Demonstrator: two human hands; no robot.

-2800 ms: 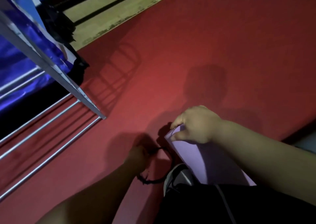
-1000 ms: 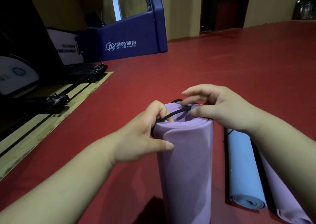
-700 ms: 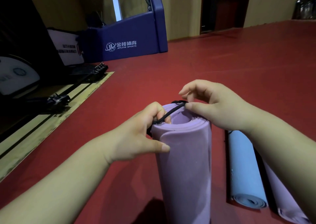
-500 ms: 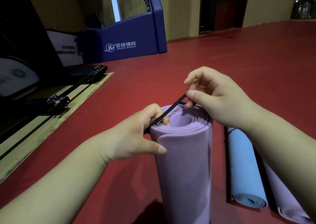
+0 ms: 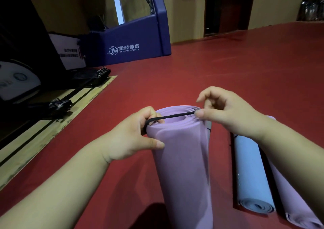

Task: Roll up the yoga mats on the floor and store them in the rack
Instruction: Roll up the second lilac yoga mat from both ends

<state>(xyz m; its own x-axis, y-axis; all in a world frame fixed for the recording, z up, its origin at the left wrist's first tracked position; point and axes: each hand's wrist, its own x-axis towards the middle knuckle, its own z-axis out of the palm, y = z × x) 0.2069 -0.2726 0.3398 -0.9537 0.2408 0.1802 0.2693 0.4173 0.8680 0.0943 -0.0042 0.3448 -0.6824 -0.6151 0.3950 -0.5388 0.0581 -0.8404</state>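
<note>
1. The red sports floor (image 5: 236, 74) is spreading out around me to the far wall. A strip of wooden boards (image 5: 43, 129) is running along its left edge.
2. A blue padded base (image 5: 133, 41) printed "JINLING SPORTS" is standing at the far left of the floor, near the wall. A white sign board (image 5: 68, 53) is leaning just beside it on its left.
3. The purple yoga mat (image 5: 182, 162), fully rolled, is standing upright right in front of me, between my two hands. Its spiral end is facing up and its lower end is running out of view.
4. A blue yoga mat (image 5: 250, 172), also rolled, is lying flat on the red floor to the right of the upright roll, apart from it. Its near spiral end is pointing towards me.
5. A second purple mat (image 5: 289, 202), rolled too, is lying alongside the blue one on its right, partly hidden behind my right forearm. I cannot tell whether the two are touching.
6. My left hand (image 5: 133, 139) is gripping the top of the upright roll, with the fingers curling over its left rim and the thumb pressing flat on the outer wall.
7. My right hand (image 5: 229, 113) is hovering at the right rim, pinching the band between thumb and forefinger while the other fingers are curling loosely.
8. A black elastic band (image 5: 171, 117) is stretching taut across the open top of the roll, from under my left fingers to my right pinch.
</note>
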